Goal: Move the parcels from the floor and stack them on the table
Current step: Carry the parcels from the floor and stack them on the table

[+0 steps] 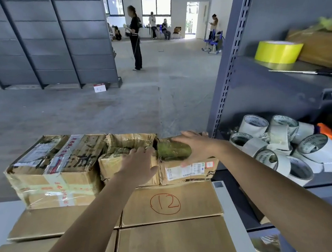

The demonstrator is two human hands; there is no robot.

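A small brown cardboard parcel with a white shipping label and a green-taped top (186,171) is set on the upper layer of the stack, at its right end. The right hand (195,146) is laid flat over the green tape, fingers straight and spread, with the thumb pressed on the labelled front. The left hand (142,160) is pressed against the parcel's left side, fingers extended and relaxed; nothing is clasped by either hand. A crumpled, tape-wrapped brown parcel (126,142) is seen just beside it on the left, and a large cardboard parcel bound in clear tape with red lettering (53,174) is placed further left. All three are carried by flat brown cartons, one marked with a red circled 12 (168,211), which are stacked on the pale table (1,214). White tape rolls (282,148) and a yellow tape roll (278,51) are kept on the grey metal shelving (232,65) at the right.
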